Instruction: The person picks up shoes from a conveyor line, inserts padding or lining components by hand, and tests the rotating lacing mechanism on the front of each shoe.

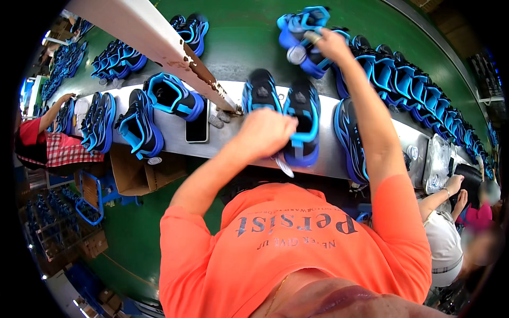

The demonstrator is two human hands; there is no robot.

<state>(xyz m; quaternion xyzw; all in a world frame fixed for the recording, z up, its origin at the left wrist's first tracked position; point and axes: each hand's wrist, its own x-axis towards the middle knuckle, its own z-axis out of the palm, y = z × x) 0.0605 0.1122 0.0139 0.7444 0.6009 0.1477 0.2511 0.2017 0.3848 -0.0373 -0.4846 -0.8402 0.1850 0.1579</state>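
Note:
Two black and blue sneakers, a left one (pixel 262 87) and a right one (pixel 301 124), lie side by side on the steel bench edge in front of me, toes pointing away. My left hand (pixel 268 131) is closed over the heel of the left sneaker and hides most of it; a white tag (pixel 284 167) hangs below. Farther off to the right, my right hand (pixel 330 45) has its fingers curled on a blurred pair of sneakers (pixel 307 32) above the green conveyor belt. A round white tag (pixel 297 54) dangles from that pair.
A white metal post (pixel 159 47) slants in at left, beside a phone (pixel 197 124) and more sneakers (pixel 172 98). A long row of sneakers (pixel 408 79) lines the belt at right. Co-workers stand at both sides, one in red check (pixel 69 151), another in white (pixel 445 249).

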